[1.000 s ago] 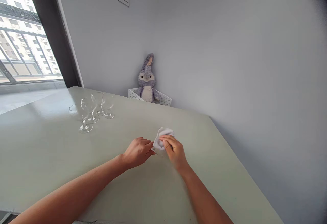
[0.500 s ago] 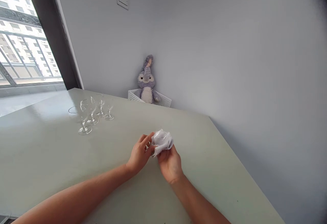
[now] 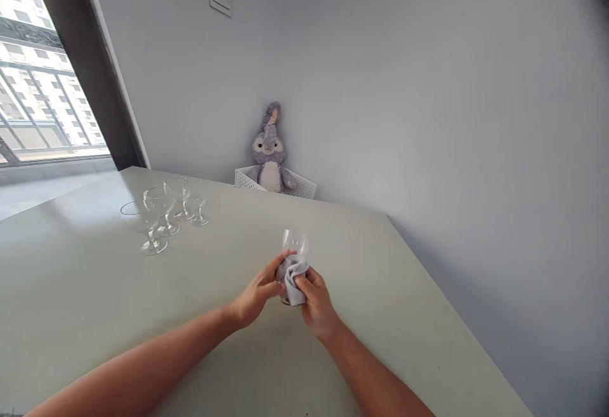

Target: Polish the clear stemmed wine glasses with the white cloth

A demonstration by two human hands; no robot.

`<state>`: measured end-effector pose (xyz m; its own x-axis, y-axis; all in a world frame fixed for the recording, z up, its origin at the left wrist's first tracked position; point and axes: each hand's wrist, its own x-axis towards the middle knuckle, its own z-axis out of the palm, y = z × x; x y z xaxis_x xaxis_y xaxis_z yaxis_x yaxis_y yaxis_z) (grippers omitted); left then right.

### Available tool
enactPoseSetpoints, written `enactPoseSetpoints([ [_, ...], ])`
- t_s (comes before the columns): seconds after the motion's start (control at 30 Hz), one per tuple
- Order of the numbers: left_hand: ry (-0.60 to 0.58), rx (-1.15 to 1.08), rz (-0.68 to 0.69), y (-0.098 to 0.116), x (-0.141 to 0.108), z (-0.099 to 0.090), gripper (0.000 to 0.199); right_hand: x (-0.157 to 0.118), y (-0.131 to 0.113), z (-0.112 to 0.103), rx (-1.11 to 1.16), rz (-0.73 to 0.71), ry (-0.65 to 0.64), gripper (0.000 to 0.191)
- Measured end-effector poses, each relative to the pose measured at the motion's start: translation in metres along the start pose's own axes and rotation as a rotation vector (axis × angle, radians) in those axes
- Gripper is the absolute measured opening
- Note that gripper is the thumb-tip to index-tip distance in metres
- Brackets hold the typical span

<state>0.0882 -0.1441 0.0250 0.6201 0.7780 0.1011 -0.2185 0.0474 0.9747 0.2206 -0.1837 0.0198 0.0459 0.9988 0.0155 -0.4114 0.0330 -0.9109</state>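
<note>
A clear stemmed glass [image 3: 295,240] is held between my hands, above the pale table in front of me. A light grey-white cloth [image 3: 297,287] is wrapped around its lower part, hiding much of that end. My left hand [image 3: 257,295] grips the glass from the left, with its fingers curled behind and its thumb against the near side. From the right, my right hand [image 3: 318,299] pinches the cloth against the glass, thumb in front. Several similar stemmed glasses [image 3: 153,245] stand upright in a group at the left on the tabletop.
The pale table [image 3: 228,366] has its right edge along the grey wall [image 3: 451,119]. Behind the far edge, a plush rabbit [image 3: 269,160] sits in a white perforated basket [image 3: 304,190]. A window [image 3: 42,87] is at the far left.
The glass, earlier mostly covered by the cloth, now shows its clear bowl above it. My right hand has turned from palm up beneath the cloth to thumb in front. The view has shifted slightly.
</note>
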Motion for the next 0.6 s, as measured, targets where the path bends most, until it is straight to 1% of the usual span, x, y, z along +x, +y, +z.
enactPoseSetpoints([
  [0.07, -0.011, -0.103, -0.033, 0.003, 0.003, -0.006, 0.054, 0.001, -0.008, -0.001, 0.038, 0.120, -0.056, 0.016],
  [0.13, -0.001, -0.154, -0.063, 0.003, 0.005, -0.011, 0.060, 0.000, -0.013, 0.000, 0.042, 0.251, -0.159, 0.017],
  [0.17, 0.011, -0.162, -0.086, 0.004, 0.006, -0.013, 0.063, -0.001, -0.014, 0.000, 0.019, 0.293, -0.205, 0.017],
  [0.2, 0.030, -0.161, -0.102, 0.004, 0.007, -0.013, 0.064, -0.001, -0.015, 0.000, -0.028, 0.304, -0.234, 0.016],
  [0.23, 0.059, -0.152, -0.106, 0.004, 0.007, -0.013, 0.064, -0.002, -0.015, 0.000, -0.106, 0.282, -0.249, 0.014],
  [0.27, 0.096, -0.134, -0.101, 0.005, 0.007, -0.012, 0.063, -0.002, -0.014, -0.001, -0.215, 0.228, -0.246, 0.013],
  [0.33, 0.184, -0.090, -0.086, 0.007, 0.006, -0.007, 0.061, -0.002, -0.012, -0.004, -0.529, 0.046, -0.188, 0.017],
  [0.43, 0.300, -0.063, -0.086, 0.008, 0.007, -0.001, 0.058, -0.001, -0.006, -0.008, -1.110, -0.335, -0.025, 0.028],
  [0.5, 0.347, -0.092, -0.104, 0.006, 0.008, 0.001, 0.054, 0.000, -0.002, -0.008, -1.398, -0.553, 0.063, 0.033],
  [0.53, 0.365, -0.108, -0.116, 0.004, 0.009, 0.000, 0.052, 0.000, 0.000, -0.008, -1.468, -0.617, 0.081, 0.035],
  [0.57, 0.377, -0.118, -0.126, 0.003, 0.009, -0.001, 0.049, 0.000, 0.001, -0.007, -1.476, -0.640, 0.082, 0.036],
  [0.6, 0.382, -0.118, -0.127, 0.003, 0.010, -0.002, 0.048, 0.001, 0.002, -0.007, -1.421, -0.621, 0.071, 0.035],
])
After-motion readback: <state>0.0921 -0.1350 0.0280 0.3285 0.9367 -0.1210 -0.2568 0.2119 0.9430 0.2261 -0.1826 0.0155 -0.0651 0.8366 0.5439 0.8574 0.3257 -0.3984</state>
